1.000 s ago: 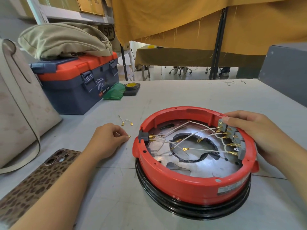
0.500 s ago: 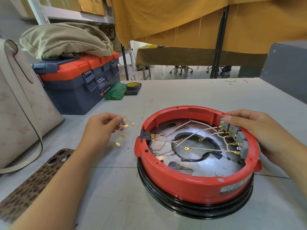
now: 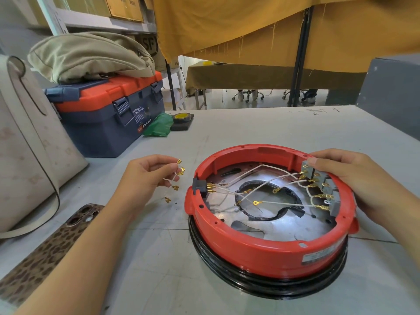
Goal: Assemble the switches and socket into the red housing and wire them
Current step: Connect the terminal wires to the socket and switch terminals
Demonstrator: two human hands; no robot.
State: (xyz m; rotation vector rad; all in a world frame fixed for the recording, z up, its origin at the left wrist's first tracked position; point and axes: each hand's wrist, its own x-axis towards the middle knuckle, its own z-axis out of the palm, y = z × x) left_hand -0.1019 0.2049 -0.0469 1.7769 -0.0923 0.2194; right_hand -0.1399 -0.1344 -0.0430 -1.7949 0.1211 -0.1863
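Observation:
The round red housing (image 3: 261, 248) sits on a black ring on the grey table. A black socket (image 3: 200, 186) is set in its left wall. Grey switches (image 3: 322, 187) with brass terminals line its right wall. White wires (image 3: 263, 185) run across the metal floor between them. My left hand (image 3: 145, 178) is raised left of the housing and pinches a small bundle of short white wires with brass terminals (image 3: 176, 178). My right hand (image 3: 350, 178) grips the housing's right rim, with its thumb on the top switch.
A blue and orange toolbox (image 3: 109, 114) with a khaki bag on it stands at the back left. A cream handbag (image 3: 25, 142) and a leopard-print phone (image 3: 45, 253) lie at the left. Green cloth (image 3: 159, 128) and yellow tape (image 3: 181, 117) sit behind.
My left hand has lifted off the table with the loose terminal wires and brought them up beside the housing. My right hand has stayed on the right rim.

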